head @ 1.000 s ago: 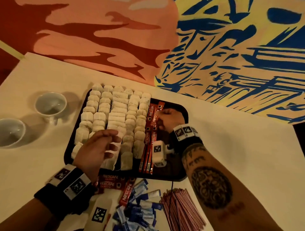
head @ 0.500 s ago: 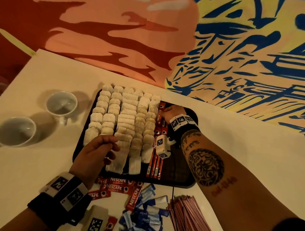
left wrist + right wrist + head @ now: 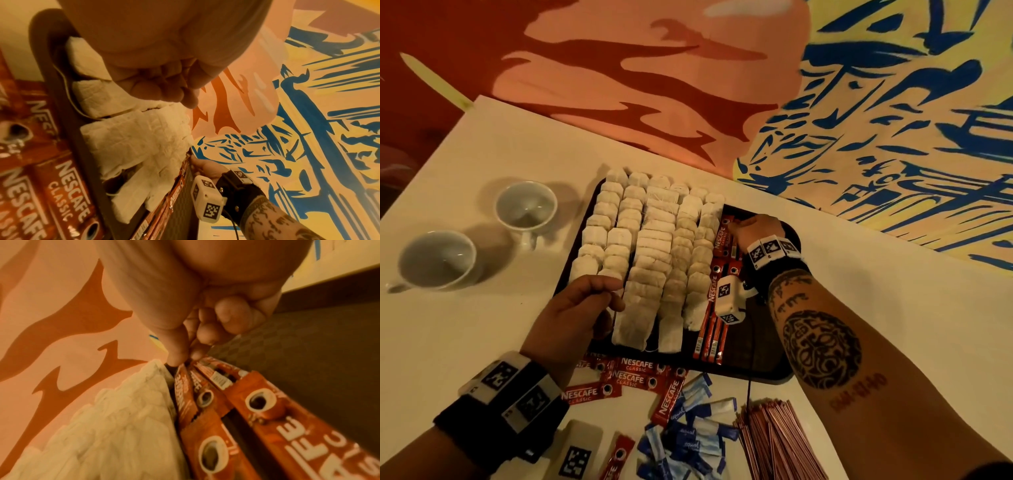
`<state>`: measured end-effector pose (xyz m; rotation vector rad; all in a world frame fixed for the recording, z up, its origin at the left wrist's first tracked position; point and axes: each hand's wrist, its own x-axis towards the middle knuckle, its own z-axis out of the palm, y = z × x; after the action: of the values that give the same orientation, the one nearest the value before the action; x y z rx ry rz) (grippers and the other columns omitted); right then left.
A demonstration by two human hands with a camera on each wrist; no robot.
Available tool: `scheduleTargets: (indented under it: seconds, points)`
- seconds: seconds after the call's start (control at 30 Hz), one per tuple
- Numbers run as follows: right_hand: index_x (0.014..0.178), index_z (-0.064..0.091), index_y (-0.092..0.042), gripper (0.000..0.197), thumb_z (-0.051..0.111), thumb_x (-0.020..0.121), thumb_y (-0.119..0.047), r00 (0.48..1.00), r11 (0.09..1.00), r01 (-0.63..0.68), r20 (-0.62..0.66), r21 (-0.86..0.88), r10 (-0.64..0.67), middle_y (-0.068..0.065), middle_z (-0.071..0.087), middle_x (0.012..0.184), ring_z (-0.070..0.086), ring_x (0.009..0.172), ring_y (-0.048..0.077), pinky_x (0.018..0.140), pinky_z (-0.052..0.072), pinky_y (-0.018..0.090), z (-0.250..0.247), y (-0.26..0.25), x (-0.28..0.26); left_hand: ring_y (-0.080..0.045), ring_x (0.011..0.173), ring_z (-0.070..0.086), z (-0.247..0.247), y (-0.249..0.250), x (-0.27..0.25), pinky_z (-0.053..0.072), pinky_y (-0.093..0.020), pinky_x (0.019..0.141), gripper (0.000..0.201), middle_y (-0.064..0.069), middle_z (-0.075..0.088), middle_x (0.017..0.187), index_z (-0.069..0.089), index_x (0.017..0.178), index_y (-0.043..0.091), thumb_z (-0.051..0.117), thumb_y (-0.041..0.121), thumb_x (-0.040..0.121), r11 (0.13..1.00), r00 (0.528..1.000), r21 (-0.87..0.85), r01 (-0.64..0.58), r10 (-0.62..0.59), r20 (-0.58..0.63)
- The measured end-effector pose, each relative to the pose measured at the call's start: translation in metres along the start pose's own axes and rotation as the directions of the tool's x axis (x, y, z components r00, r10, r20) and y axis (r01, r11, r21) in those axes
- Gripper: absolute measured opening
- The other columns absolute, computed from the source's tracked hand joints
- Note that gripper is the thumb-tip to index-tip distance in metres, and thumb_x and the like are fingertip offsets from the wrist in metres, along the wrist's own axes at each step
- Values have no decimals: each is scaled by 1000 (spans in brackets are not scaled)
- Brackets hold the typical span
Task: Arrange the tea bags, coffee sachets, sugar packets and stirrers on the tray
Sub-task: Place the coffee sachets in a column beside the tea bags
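Note:
A dark tray (image 3: 756, 359) holds rows of white tea bags (image 3: 654, 246) on its left and middle. To their right lies a line of red coffee sachets (image 3: 714, 308). My right hand (image 3: 736, 222) is at the far end of that line; in the right wrist view its thumb and fingertips (image 3: 176, 360) pinch the tip of a coffee sachet (image 3: 185, 386) beside the tea bags (image 3: 102, 418). My left hand (image 3: 613, 294) hovers over the near-left tea bags with its fingers curled (image 3: 174, 91), and nothing shows in it.
Loose coffee sachets (image 3: 633, 371), blue sugar packets (image 3: 695, 438) and a bundle of pink stirrers (image 3: 774, 442) lie on the white table in front of the tray. Two white cups (image 3: 527, 205) (image 3: 436, 260) stand to its left. The tray's right part is bare.
My right hand has slid from the middle of the sachet line to its far end. The left hand has stayed over the near tea bags.

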<state>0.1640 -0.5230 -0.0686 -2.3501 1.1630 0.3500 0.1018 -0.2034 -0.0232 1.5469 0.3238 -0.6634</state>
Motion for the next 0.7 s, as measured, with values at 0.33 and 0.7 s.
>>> scheduleTargets:
  seconds: [0.33,0.7]
  points:
    - [107,74,-13,31,55,98,-35,999,995,19,43,-93,-15,8,71,113,66,105,30,85,50,29,4,15,-14,-20,62,43,-28,-14,-18,37,-31,58,23,-10,62,78,68,99,12,46,4,99,999,994,24,39,-36,-98]
    - [129,62,-15,35,56,98,-28,997,990,-37,-60,138,46,9,62,133,57,123,31,98,44,31,10,54,-58,-20,119,48,-73,-73,-39,45,-40,95,41,12,60,127,65,116,37,77,33,78,242,924,896,-372,188,333]
